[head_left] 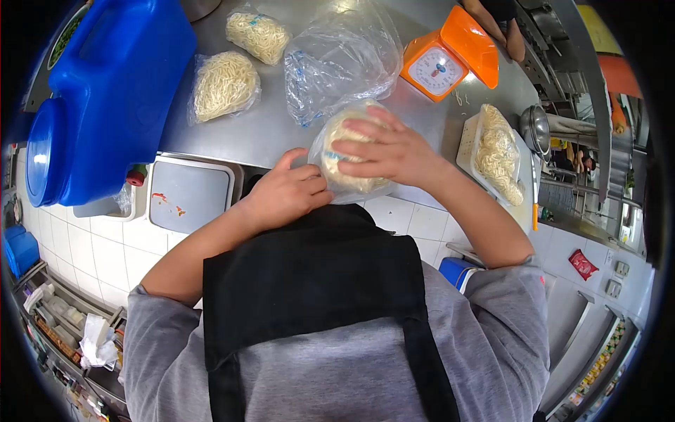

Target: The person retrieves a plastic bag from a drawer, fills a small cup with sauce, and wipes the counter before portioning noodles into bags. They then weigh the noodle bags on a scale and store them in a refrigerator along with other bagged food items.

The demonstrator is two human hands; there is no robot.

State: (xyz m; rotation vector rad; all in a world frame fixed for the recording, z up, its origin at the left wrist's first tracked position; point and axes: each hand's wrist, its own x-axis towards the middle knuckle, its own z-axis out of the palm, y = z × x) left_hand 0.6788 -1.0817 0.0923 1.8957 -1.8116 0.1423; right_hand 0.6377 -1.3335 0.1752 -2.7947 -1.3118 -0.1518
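A clear plastic bag of pale noodles [344, 167] is between my two hands at the table's near edge. My right hand [383, 149] lies over the bag with its fingers spread across the noodles. At the bag's left side, the curled fingers of my left hand [290, 188] hold its loose plastic. Just beyond lies a large crumpled clear bag [337, 63]. Two more bags of noodles, one nearer [223, 87] and one farther [257, 36], rest on the steel table [274, 126]. An orange scale [436, 69] stands beyond my right hand.
A big blue plastic container [119, 91] stands at the left. On the right are a white basket of noodles [467, 144], metal bowls [536, 130] and an orange-handled knife [535, 214]. Another person's arm [515, 41] shows at the top right. A lidded bin [190, 193] is below the table edge.
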